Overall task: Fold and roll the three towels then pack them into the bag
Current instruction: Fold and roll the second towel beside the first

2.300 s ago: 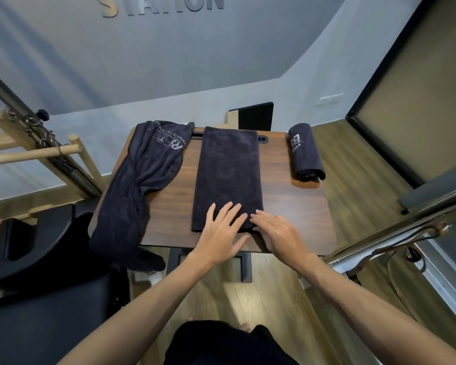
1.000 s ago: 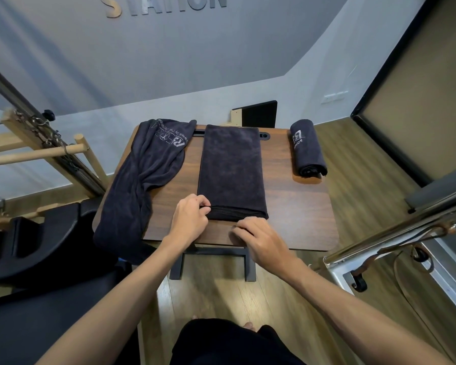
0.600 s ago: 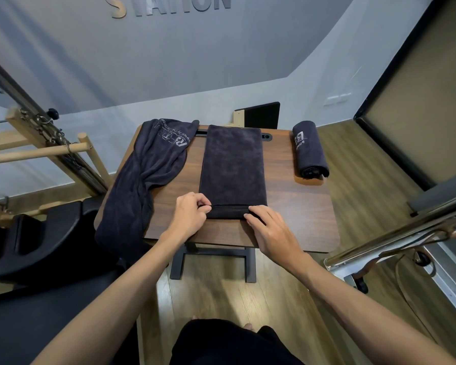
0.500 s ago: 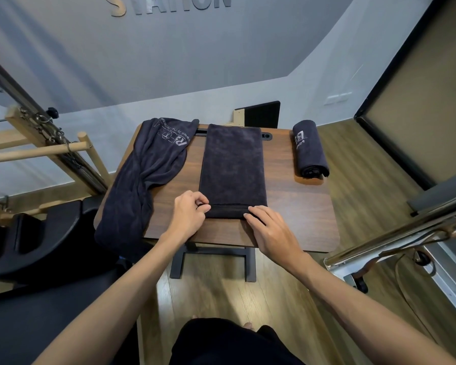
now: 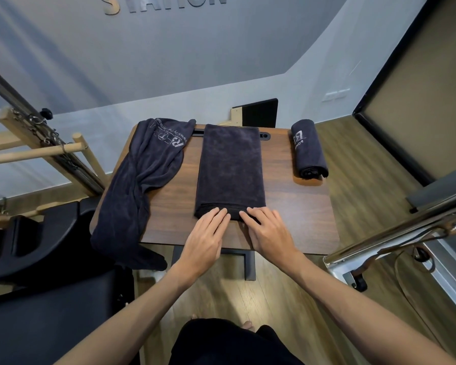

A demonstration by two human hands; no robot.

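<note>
Pressing flat with both the left hand [image 5: 204,239] and right hand [image 5: 267,234], fingers straight and together, gripping nothing, on the thick rolled near end of the plush dark folded towel [image 5: 231,169] lying mid-way on the wood-grain table [image 5: 295,204]. Draping limp off the left edge: a loose towel [image 5: 140,180]. Resting far right: a tight cylindrical rolled towel [image 5: 309,148].

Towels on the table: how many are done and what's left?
Done: one rolled towel at the table's far right. In hand: the folded towel in the middle, its near end started into a roll under the left hand and right hand. Left: the unfolded towel draped off the left edge, then packing; no bag is visible.
</note>
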